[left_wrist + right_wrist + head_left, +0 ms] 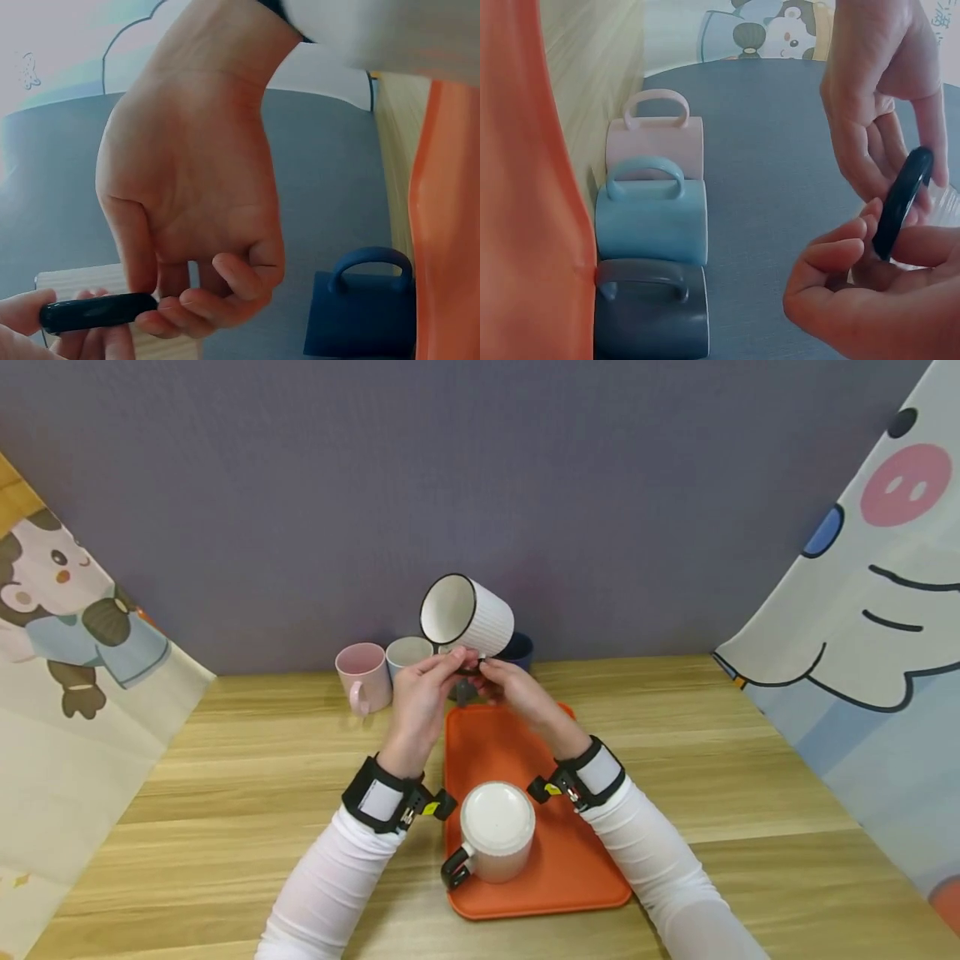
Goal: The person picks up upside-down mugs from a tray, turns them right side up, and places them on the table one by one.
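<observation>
A white ribbed mug (487, 617) with a black rim is held up off the table, tilted, its mouth toward the left. Its black handle (97, 311) points down. My left hand (422, 697) pinches one end of this handle; in the left wrist view only the left fingers (19, 330) show. Thumb and fingertips of my right hand (528, 693) grip the other end, as the right wrist view shows the right hand (877, 300) below the left hand (885, 97). Another white mug (498, 827) stands upside down below, its black handle (455, 868) toward the lower left.
The upside-down mug rests on an orange tray (540, 897). Along the grey back wall (480, 468) stand a pink mug (365, 672), a light blue mug (651, 221), a dark grey mug (652, 319) partly behind my hands, and a navy mug (360, 315). Printed cloths hang at both sides.
</observation>
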### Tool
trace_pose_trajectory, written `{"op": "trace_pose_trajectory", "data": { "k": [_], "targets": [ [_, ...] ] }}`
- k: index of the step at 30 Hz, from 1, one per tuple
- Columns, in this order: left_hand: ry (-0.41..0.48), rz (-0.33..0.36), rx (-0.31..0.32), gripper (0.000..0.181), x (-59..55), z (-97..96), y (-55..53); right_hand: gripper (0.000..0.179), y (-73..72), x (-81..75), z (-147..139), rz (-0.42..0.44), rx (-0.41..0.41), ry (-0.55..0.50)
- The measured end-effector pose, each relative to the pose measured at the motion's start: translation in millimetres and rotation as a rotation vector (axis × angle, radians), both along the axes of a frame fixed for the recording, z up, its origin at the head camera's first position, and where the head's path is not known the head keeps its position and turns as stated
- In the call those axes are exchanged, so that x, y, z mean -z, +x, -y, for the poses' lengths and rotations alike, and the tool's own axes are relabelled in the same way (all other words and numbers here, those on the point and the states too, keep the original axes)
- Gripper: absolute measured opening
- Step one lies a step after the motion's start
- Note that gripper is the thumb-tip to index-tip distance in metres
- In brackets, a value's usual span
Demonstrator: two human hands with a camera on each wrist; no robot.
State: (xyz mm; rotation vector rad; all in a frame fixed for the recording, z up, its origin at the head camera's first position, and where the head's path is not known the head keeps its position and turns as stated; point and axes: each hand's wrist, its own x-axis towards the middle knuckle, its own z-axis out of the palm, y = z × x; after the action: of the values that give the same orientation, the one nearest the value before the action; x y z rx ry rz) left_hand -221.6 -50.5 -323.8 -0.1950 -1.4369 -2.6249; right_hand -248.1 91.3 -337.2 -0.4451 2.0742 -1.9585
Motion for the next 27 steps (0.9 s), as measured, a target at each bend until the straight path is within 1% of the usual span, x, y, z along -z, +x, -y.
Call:
{"op": "trace_pose_trajectory", "data": {
  "k": [4,9,12,13,15,17,19,21,23,25,27],
  "targets": [
    [0.008,-0.042,-0.033,0.014,1.3,-1.0,1.1,0.023,-0.3,0.6,1.8,0.042,-0.033,-0.063],
    [0.020,-0.076,-0.046,0.014,3.2,-1.7,0.6,0.023,-0.9,2.1,2.4,0.087,-0.098,-0.140],
    [0.026,-0.080,-0.045,0.015,3.9,-2.1,0.4,0.024,-0.6,2.6,0.5,0.101,-0.145,-0.151],
    [0.027,-0.078,-0.047,0.016,3.9,-2.4,0.5,0.026,-0.2,2.5,-0.9,0.102,-0.146,-0.143],
    [0.027,-0.080,-0.047,0.017,3.5,-3.4,0.6,0.032,0.8,1.8,-5.2,0.097,-0.128,-0.109],
    [0.023,-0.082,-0.045,0.018,2.7,-4.9,0.3,0.041,1.7,1.1,-10.9,0.075,-0.092,-0.047],
    [0.022,-0.082,-0.041,0.018,1.9,-6.4,-0.7,0.050,2.9,0.5,-17.8,0.037,-0.049,0.029],
    [0.018,-0.076,-0.037,0.017,1.3,-7.7,-2.3,0.055,4.0,0.5,-24.2,-0.018,-0.026,0.100],
    [0.017,-0.068,-0.041,0.015,0.8,-8.8,-4.4,0.054,5.0,1.9,-30.5,-0.073,-0.008,0.164],
    [0.007,-0.063,-0.049,0.013,0.4,-10.3,-7.2,0.048,6.0,5.1,-36.7,-0.136,0.008,0.224],
    [-0.012,-0.060,-0.055,0.012,-0.4,-12.2,-10.4,0.043,6.6,9.1,-42.5,-0.219,0.044,0.329]
  ]
}}
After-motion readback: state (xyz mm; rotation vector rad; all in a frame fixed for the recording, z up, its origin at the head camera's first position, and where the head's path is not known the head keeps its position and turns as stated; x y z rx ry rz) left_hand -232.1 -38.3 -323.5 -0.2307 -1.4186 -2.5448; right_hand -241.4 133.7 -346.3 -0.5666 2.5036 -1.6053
